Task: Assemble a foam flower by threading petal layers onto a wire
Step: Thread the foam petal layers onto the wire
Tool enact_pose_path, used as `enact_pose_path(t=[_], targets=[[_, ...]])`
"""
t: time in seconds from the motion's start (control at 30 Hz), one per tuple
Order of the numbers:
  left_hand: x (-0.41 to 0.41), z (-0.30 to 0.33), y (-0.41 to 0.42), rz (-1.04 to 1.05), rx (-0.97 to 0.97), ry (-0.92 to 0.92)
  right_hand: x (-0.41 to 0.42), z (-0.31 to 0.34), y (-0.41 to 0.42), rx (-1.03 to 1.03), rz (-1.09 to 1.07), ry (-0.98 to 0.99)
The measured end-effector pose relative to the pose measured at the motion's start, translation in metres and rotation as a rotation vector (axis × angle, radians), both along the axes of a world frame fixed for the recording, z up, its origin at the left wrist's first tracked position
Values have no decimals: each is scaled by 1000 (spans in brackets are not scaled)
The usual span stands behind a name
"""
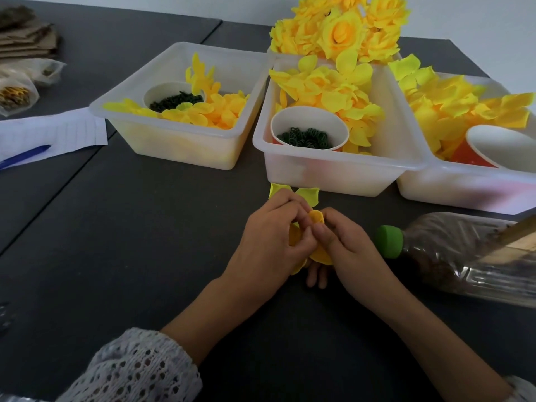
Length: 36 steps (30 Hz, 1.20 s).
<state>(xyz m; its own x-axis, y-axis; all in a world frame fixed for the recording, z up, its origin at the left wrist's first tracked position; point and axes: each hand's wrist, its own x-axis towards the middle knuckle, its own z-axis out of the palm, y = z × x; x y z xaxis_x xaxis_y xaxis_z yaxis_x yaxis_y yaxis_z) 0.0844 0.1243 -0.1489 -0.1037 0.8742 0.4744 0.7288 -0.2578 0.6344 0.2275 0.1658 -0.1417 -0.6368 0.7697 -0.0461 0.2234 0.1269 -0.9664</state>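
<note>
Craft assembly workstation, piecework type. Dark grey table (121,216) against a plain white wall (478,15). Three translucent plastic bins of sorted yellow petals: at 11 o'clock (185,146), 12 o'clock (333,175), 2 o'clock (464,190). Paper cups of small green rings (308,137) inside. Heap of finished yellow flowers (339,27) at 12 o'clock, far edge. Lined sheet (55,132) with blue pen (24,156) at 9 o'clock.

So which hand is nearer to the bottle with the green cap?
Right. The right hand sits just beside the bottle, close to its green cap. The left hand is on the far side, beyond the right one.
</note>
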Motion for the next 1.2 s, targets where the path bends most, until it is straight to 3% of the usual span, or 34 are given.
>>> enact_pose_path(t=[0.17, 0.3, 0.37, 0.5, 0.63, 0.8, 0.9, 1.0, 1.2], targets=[[3, -1, 0, 19, 5, 57, -4, 1, 0, -105, -55, -18], [2, 4, -2, 87, 104, 305, -4, 4, 3, -204, -110, -17], [-2, 7, -4, 132, 145, 333, -3, 7, 5, -288, -102, 9], [-3, 6, -7, 125, 84, 329, -3, 3, -1, -108, -196, 29], [0, 7, -4, 125, -25, 371, -4, -2, -4, -69, -213, 51], [1, 5, -6, 169, -29, 420, -5, -5, -7, 31, -182, -23], [6, 8, -4, 209, -50, 319, -7, -6, -7, 73, -224, -96], [11, 9, -3, 239, -53, 214, -11, -7, -9, 64, -265, -46], [15, 3, -4, 223, 51, 400, -13, -8, -15, 1, -308, 32]])
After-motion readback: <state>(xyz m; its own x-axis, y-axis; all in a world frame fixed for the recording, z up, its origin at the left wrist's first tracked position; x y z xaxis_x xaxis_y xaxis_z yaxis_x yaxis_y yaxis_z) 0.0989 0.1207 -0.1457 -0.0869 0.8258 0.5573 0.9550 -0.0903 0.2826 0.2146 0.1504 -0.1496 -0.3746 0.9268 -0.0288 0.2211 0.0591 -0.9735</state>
